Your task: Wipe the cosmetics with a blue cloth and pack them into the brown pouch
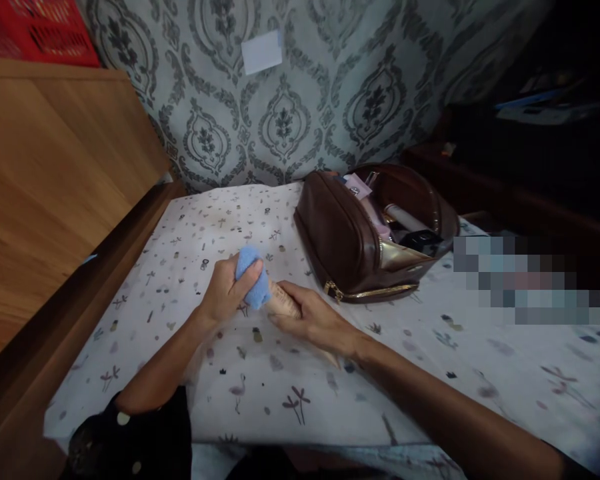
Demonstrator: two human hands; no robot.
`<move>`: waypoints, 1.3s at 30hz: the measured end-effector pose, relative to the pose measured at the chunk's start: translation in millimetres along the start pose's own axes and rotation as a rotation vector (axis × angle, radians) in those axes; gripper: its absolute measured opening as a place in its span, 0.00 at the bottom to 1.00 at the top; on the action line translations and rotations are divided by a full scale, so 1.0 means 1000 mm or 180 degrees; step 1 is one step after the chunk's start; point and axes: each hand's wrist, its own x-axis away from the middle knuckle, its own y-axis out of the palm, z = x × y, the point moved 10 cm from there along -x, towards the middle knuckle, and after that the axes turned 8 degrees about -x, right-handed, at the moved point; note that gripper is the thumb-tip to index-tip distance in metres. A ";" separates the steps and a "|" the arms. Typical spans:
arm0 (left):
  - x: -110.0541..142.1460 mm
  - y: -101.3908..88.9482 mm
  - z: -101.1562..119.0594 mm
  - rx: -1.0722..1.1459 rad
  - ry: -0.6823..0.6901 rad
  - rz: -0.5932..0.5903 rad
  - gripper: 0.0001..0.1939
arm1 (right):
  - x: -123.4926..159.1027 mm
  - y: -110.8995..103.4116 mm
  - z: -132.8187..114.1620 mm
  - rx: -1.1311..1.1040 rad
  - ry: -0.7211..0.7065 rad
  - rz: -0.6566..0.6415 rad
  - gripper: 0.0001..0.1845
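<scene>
My left hand [225,290] is closed around a folded light-blue cloth [251,275]. The cloth wraps the far end of a beige tube [283,301] with small print on it. My right hand [313,317] grips the other end of that tube, fingers curled round it. Both hands are close together above the patterned white sheet [260,387]. The end of the tube under the cloth is hidden. Just beyond my right hand stands a brown bag [333,233], unzipped, with a pale tube, a black item and pink packets showing inside.
A wooden cabinet [65,153] borders the surface on the left, with a red plastic basket [35,33] on top. Behind is a patterned wall [285,100] with a white card [262,52]. Dark furniture [520,180] stands at the right; a blurred patch covers something nearby.
</scene>
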 end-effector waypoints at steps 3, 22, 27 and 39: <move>-0.001 0.004 -0.010 0.0206 -0.0234 -0.0098 0.26 | 0.001 -0.004 -0.001 0.0646 -0.0072 0.0234 0.12; -0.003 0.013 -0.010 0.1194 -0.0002 -0.1348 0.25 | 0.004 -0.007 0.001 -0.0581 0.0022 -0.0036 0.22; -0.003 0.020 -0.021 0.1209 -0.0365 -0.1325 0.21 | 0.003 -0.011 -0.002 -0.0112 -0.0072 0.0138 0.18; -0.008 0.014 -0.018 0.0980 -0.0132 -0.1154 0.23 | 0.004 -0.011 -0.006 -0.0028 -0.0137 0.0090 0.17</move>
